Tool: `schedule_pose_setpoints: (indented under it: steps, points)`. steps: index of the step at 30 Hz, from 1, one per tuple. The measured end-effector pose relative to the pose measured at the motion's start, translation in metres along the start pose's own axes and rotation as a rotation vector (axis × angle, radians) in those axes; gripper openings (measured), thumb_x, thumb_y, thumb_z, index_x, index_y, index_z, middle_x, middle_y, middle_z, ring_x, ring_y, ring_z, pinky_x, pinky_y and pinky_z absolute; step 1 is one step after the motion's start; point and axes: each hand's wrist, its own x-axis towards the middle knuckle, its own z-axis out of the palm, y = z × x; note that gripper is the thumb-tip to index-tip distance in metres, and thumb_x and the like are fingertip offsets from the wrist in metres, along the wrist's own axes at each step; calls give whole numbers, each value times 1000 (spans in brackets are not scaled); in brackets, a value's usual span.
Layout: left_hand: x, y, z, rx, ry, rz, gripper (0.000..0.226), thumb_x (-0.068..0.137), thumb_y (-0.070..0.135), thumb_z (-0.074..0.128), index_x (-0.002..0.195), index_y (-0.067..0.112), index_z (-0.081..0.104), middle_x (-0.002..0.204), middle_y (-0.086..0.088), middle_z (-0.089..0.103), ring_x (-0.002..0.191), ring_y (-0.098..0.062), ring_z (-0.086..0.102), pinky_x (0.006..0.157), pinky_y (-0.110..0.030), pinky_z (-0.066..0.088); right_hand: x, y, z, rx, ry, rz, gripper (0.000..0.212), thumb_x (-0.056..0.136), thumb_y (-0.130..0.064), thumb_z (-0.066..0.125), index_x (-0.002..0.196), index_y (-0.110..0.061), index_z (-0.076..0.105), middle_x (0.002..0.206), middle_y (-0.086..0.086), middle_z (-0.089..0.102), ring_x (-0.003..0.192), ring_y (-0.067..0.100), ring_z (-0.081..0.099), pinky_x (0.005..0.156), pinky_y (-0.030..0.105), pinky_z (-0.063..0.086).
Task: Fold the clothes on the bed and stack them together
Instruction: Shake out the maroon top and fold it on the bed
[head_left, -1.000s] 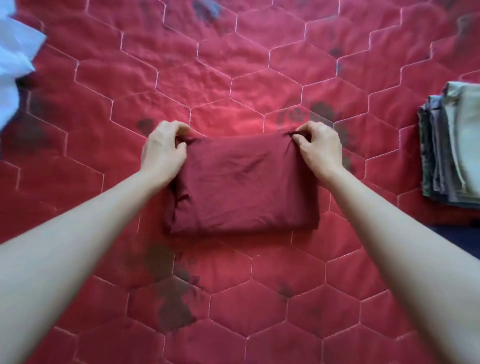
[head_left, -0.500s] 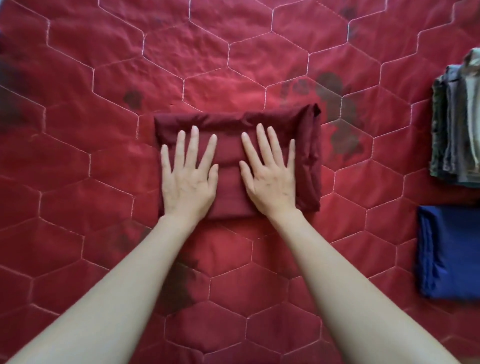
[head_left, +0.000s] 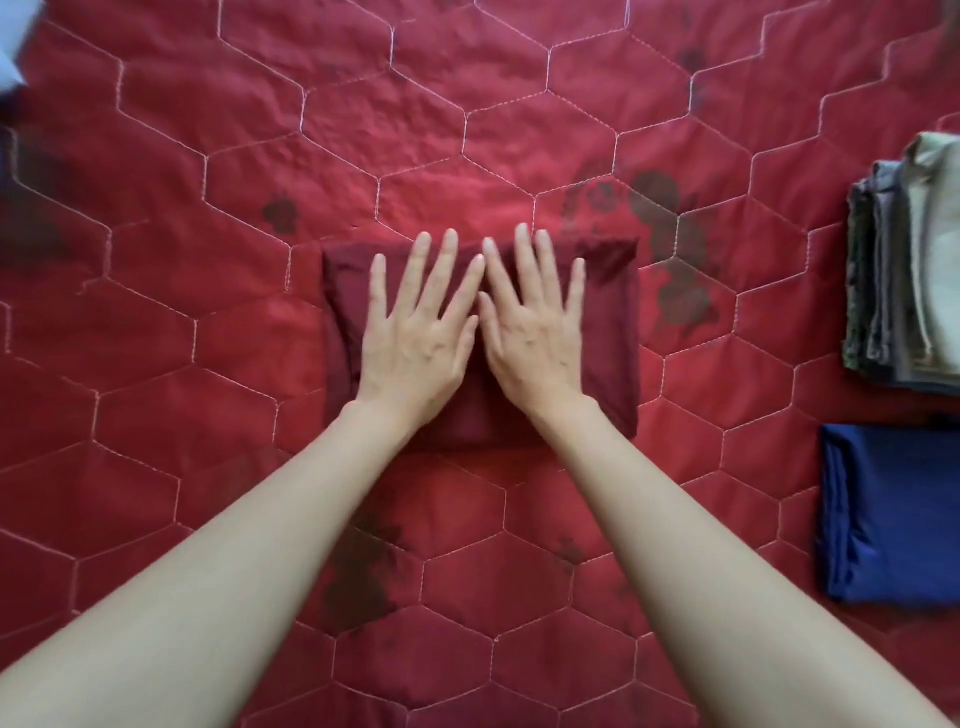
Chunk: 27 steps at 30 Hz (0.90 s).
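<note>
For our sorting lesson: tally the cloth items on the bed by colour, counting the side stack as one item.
Maroon folded garment: 1
Blue folded garment: 1
Grey-green stack: 1
White cloth at the corner: 1
Total: 4

A single head-worn wide-angle camera looks almost straight down from above onto the red quilted bedspread with hexagon stitching (head_left: 260, 338), close enough that both bare forearms run in from the near corners. The view centres on the folded dark maroon cloth (head_left: 608, 312). Its right edge cuts off the stack of folded grey-green garments (head_left: 904, 280) and the folded blue cloth (head_left: 893, 514). A pale, blurred shape, possibly fabric (head_left: 13, 47), sits at the far left corner.
</note>
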Motion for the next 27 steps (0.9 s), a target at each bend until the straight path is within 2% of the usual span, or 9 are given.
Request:
schedule_pose_setpoints:
  steps: [3, 7, 12, 14, 16, 18, 22, 24, 27]
  points:
    - [-1, -16, 16, -28, -119, -130, 55, 100, 40, 31, 152, 25, 25, 161, -9, 16, 148, -28, 14, 118, -53, 8, -4, 14, 14, -58, -73, 11, 52, 101, -44, 29, 151, -29, 29, 160, 4, 21, 148, 21, 16, 118, 54, 8]
    - [-21, -47, 16, -72, -140, -215, 59, 97, 43, 27, 153, 25, 23, 162, -6, 12, 149, -27, 8, 118, -53, 6, -21, 63, 12, -74, -64, 244, 60, 99, -51, 26, 153, -26, 19, 161, 2, 16, 149, 20, 14, 118, 54, 7]
    - [-39, -53, 3, -176, -128, -378, 59, 101, 38, 39, 154, 24, 17, 162, -14, 1, 149, -30, 1, 120, -47, 4, -38, 80, -1, 15, -94, 268, 61, 101, -46, 35, 153, -20, 19, 160, 14, 13, 148, 28, 12, 119, 48, 14]
    - [-43, -46, -5, -219, -79, -474, 61, 99, 39, 44, 154, 26, 20, 158, -18, 16, 146, -32, 15, 117, -47, 16, -43, 76, -7, 86, -40, 303, 61, 99, -46, 43, 152, -20, 25, 157, 16, 24, 144, 30, 24, 115, 44, 23]
    - [-49, -40, -13, -264, -37, -538, 63, 97, 42, 49, 153, 30, 22, 142, -14, 38, 129, -32, 36, 106, -47, 30, -49, 74, -13, 150, 11, 362, 62, 96, -47, 50, 150, -24, 30, 147, 14, 38, 131, 30, 38, 105, 41, 33]
    - [-52, -38, -20, -344, -44, -593, 66, 95, 45, 50, 153, 34, 19, 126, -11, 44, 115, -31, 42, 99, -45, 34, -52, 73, -17, 250, 23, 423, 64, 94, -47, 54, 151, -29, 29, 132, 10, 45, 116, 28, 45, 96, 39, 40]
    - [-46, -43, -28, -480, -135, -631, 72, 93, 57, 46, 151, 46, 5, 126, -11, 50, 118, -33, 47, 99, -43, 35, -50, 71, -22, 421, -46, 496, 68, 93, -53, 52, 150, -43, 18, 107, 0, 42, 93, 27, 56, 81, 37, 44]
    - [-38, -43, -28, -545, -205, -633, 71, 91, 62, 45, 149, 50, 5, 135, -9, 51, 125, -33, 46, 100, -43, 34, -47, 67, -22, 418, -79, 487, 67, 92, -57, 50, 149, -48, 15, 105, 1, 46, 93, 31, 58, 82, 39, 43]
    - [-29, -44, -24, -550, -250, -658, 66, 91, 61, 46, 148, 51, 14, 137, -8, 50, 128, -32, 45, 101, -41, 34, -42, 60, -21, 395, -89, 504, 65, 92, -58, 50, 147, -50, 18, 113, 10, 57, 108, 36, 56, 86, 41, 41]
